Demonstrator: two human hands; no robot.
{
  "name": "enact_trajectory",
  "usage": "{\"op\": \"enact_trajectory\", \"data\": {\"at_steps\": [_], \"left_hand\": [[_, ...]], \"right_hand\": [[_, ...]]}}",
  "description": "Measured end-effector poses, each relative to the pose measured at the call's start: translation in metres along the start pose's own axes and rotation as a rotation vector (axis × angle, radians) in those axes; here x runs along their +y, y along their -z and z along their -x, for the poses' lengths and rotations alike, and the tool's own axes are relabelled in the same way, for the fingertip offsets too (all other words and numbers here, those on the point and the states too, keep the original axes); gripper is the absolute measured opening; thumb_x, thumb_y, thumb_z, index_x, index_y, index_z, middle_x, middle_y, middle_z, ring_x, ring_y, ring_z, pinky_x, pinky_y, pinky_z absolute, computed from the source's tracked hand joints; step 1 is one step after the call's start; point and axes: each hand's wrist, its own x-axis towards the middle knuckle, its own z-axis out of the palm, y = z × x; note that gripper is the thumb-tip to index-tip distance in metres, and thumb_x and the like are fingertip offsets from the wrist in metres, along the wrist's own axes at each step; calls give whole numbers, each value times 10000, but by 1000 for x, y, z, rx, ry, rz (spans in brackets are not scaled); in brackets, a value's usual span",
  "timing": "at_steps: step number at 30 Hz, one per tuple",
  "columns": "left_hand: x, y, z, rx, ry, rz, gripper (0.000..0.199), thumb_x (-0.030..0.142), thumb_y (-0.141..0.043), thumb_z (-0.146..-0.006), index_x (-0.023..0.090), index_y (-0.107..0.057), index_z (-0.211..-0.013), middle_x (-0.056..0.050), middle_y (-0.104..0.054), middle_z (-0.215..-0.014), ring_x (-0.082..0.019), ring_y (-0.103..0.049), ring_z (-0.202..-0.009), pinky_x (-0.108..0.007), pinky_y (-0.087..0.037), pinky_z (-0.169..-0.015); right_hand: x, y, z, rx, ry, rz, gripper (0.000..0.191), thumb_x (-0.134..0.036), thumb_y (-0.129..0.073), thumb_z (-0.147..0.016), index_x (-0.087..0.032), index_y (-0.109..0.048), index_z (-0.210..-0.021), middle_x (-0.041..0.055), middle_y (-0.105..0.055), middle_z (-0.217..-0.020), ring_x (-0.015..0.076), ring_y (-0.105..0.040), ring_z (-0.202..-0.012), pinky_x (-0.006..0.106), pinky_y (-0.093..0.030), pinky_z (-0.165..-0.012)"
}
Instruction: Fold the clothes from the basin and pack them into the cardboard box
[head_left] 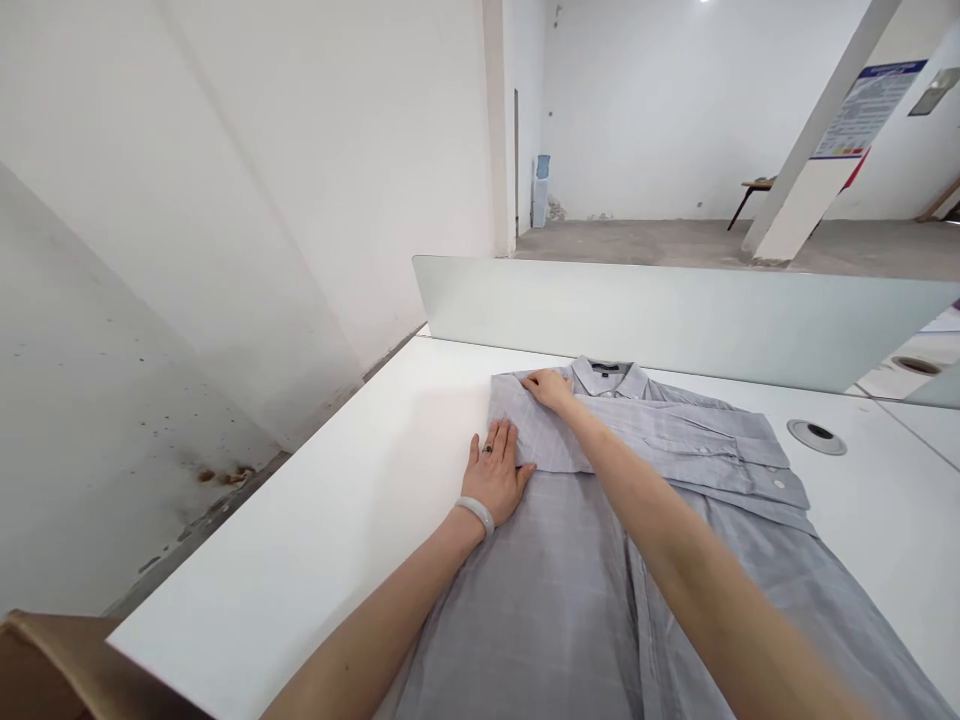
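A grey long-sleeved shirt (540, 570) lies front up on the white table, its collar at the far side. One sleeve is laid across the chest, its buttoned cuff toward the right. My left hand (496, 472), with a ring and a pale bangle, rests flat with fingers spread on the shirt's left edge, at the folded sleeve. My right hand (551, 390) is closed near the left shoulder beside the collar, its fingertips pinching the cloth.
The white table (337, 500) has a frosted divider (637, 315) along its far edge. A round cable hole (817, 436) is at the right. An open cardboard box (75, 665) stands at the lower left, beside the wall.
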Motion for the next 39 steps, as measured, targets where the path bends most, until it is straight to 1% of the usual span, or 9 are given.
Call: {"op": "enact_trajectory", "data": {"at_steps": [11, 14, 17, 19, 22, 27, 30, 34, 39], "left_hand": [[0, -2, -1, -44, 8, 43, 650, 480, -254, -960, 59, -284, -1454, -145, -244, -1529, -276, -208, -1417, -483, -217, -1141], [1, -1, -1, -61, 9, 40, 654, 476, -260, -960, 51, -270, -1458, -141, -228, -1534, -275, -200, -1420, -479, -234, -1136], [0, -2, -1, -53, 1, 35, 641, 470, -264, -961, 62, -281, -1455, -139, -228, -1535, -276, -203, -1419, -479, -243, -1132], [0, -2, -2, -38, 0, 35, 624, 463, -280, -959, 80, -300, -1450, -141, -246, -1529, -278, -213, -1416, -478, -249, -1129], [0, -2, -3, -30, -1, 37, 610, 456, -290, -956, 94, -313, -1446, -144, -266, -1522, -278, -221, -1413, -474, -257, -1125], [-1, -3, -5, -22, -14, 41, 610, 444, -285, -954, 84, -309, -1446, -152, -268, -1520, -285, -233, -1408, -480, -271, -1114], [-1, -4, -6, 9, -23, 32, 599, 440, -294, -950, 98, -323, -1441, -154, -289, -1512, -290, -255, -1400, -484, -281, -1105], [-2, -3, -6, -3, -27, 8, 607, 445, -297, -951, 93, -318, -1445, -157, -295, -1509, -298, -269, -1392, -491, -284, -1101], [-3, -1, -6, -18, -34, -7, 610, 451, -274, -958, 97, -304, -1455, -154, -277, -1517, -299, -259, -1396, -490, -286, -1098]], "right_hand": [[11, -21, 0, 165, 13, 93, 281, -255, -392, -920, -153, -654, -938, 132, -635, -1077, 243, -513, -1029, 456, -187, -954], [10, -22, 0, 174, 10, 84, 291, -286, -396, -926, -149, -652, -936, 130, -635, -1058, 245, -517, -1028, 451, -212, -946], [19, -11, 3, 178, 14, 69, 341, -340, -362, -943, -166, -656, -941, 112, -639, -1058, 231, -523, -1028, 405, -264, -927], [39, 5, 10, 187, 14, 71, 348, -355, -355, -944, -186, -659, -972, 98, -639, -1079, 216, -527, -1036, 362, -295, -911], [90, 41, 35, 210, -50, 101, 300, -329, -412, -913, -202, -666, -1009, 85, -645, -1096, 203, -544, -1032, 308, -338, -873], [198, 104, 108, 288, -357, 170, 318, -271, -417, -865, -164, -683, -1004, 108, -672, -1040, 221, -592, -939, 298, -395, -795], [241, 124, 149, 327, -489, 196, 372, -273, -380, -864, -120, -685, -1014, 142, -674, -1012, 246, -598, -934, 316, -407, -771], [263, 129, 178, 283, -498, 181, 387, -375, -420, -855, -129, -711, -925, 133, -679, -945, 246, -601, -893, 316, -414, -744], [267, 130, 182, 175, -434, 86, 345, -486, -601, -727, -176, -720, -822, 71, -678, -894, 207, -594, -832, 280, -415, -699]]}}
